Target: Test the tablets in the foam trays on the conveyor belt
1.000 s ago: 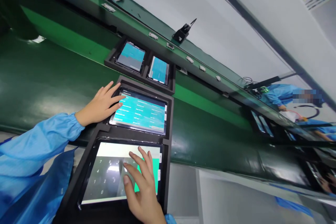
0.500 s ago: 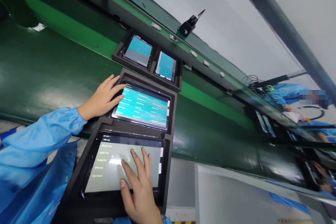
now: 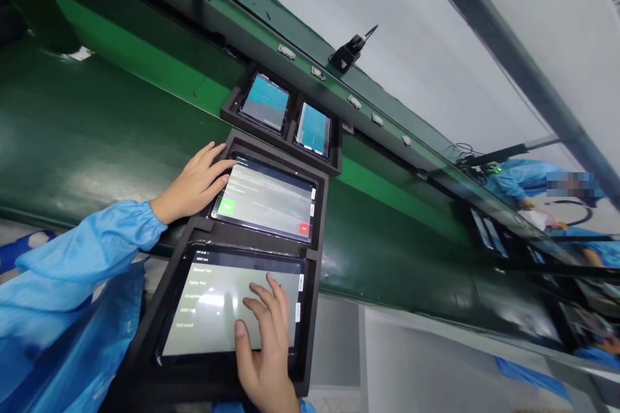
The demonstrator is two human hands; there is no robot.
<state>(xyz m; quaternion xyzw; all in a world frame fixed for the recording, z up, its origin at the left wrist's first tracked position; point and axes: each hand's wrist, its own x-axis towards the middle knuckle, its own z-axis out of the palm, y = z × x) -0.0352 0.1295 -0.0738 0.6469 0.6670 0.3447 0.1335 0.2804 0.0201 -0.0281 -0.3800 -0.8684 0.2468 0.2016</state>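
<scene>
Across the whole view runs a green conveyor belt point(image 3: 87, 135), cut off at both ends and tilted by the camera. On it sits a black foam tray point(image 3: 317, 258), its near edge lost below the frame, with two tablets bedded in it. The writing on both screens is too small to read.

The near tablet point(image 3: 213, 310) lies under the right hand point(image 3: 264, 342), whose wrist is cut off. Its fingers point(image 3: 276, 290) are stretched flat and slightly apart on the pale screen, gripping nothing. The far tablet point(image 3: 271, 197), showing a green and a red patch, has the left hand point(image 3: 194, 184) at its left edge, fingers loosely spread, tips touching the screen corner, nothing grasped.

Just beyond, a second tray point(image 3: 232, 106) carries two smaller tablets point(image 3: 265, 102). At far right, another person's blue sleeve point(image 3: 518, 174) shows, partly hidden by the rail.
</scene>
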